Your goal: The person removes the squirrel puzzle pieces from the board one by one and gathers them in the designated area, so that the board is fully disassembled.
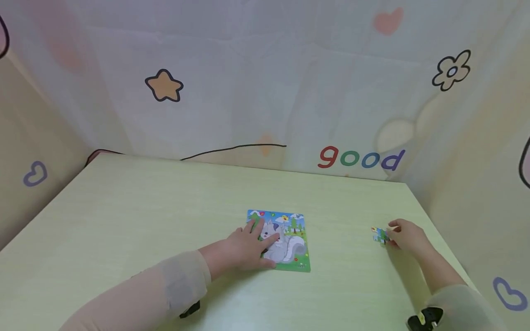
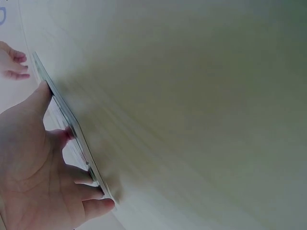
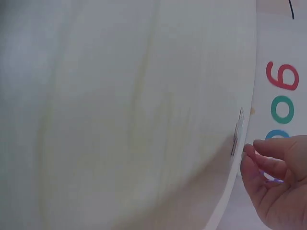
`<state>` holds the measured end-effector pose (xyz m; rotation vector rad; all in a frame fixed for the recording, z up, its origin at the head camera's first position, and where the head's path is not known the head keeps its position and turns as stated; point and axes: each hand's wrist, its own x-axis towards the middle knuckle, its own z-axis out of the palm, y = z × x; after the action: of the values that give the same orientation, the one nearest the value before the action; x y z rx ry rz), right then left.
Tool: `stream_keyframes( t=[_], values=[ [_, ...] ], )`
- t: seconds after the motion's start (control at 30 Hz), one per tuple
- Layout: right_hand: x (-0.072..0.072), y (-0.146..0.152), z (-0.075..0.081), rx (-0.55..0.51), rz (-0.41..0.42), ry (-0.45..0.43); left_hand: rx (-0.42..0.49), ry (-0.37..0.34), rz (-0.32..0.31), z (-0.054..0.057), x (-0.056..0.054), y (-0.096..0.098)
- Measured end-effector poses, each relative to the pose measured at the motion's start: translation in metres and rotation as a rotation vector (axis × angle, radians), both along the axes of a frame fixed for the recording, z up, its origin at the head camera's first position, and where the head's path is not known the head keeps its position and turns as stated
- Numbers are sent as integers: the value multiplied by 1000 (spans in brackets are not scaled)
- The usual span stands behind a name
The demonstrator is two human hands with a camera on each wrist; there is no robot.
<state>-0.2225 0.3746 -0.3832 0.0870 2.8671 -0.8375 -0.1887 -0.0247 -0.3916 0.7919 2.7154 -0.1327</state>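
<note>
A square squirrel jigsaw puzzle (image 1: 291, 250) lies on the table, its picture grey on blue and green. Spread over its left side, my left hand (image 1: 250, 248) rests with fingers extended and hides part of the picture. The left wrist view shows the puzzle edge-on as a thin board (image 2: 72, 117) along the fingers. Far to the right, a few small puzzle pieces (image 1: 379, 235) lie together. My right hand (image 1: 410, 236) is at their right edge, thumb and fingers loosely bent. In the right wrist view its fingertips are right beside the pieces (image 3: 237, 134).
The pale table (image 1: 165, 197) stretches to both sides of the puzzle. Behind it hangs a printed cloth (image 1: 248, 92) with a star, a flower and the word "good". The table's right edge runs close by the right hand.
</note>
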Motion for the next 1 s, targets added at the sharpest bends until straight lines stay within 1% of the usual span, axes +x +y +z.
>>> stream_keyframes(
  t=[0.1,0.2,0.4,0.57,0.7,0.8,1.0],
  values=[
    [1,-12,3,36,31,47,-3,-2,1,-1,-2,0],
    [0,-29,4,29,62,53,0,-9,4,-1,-2,0],
    [-9,-70,4,-54,98,0,-15,-8,6,2,-1,1],
    [-15,-95,-2,-108,119,-39,-8,-13,-1,3,1,3],
    [-20,-110,-6,-144,110,-82,3,-28,5,4,1,3],
    [-21,-121,-7,-173,113,-109,11,-38,6,5,2,4],
    [-21,-144,-3,-222,163,-127,21,-51,15,5,2,4]
  ],
)
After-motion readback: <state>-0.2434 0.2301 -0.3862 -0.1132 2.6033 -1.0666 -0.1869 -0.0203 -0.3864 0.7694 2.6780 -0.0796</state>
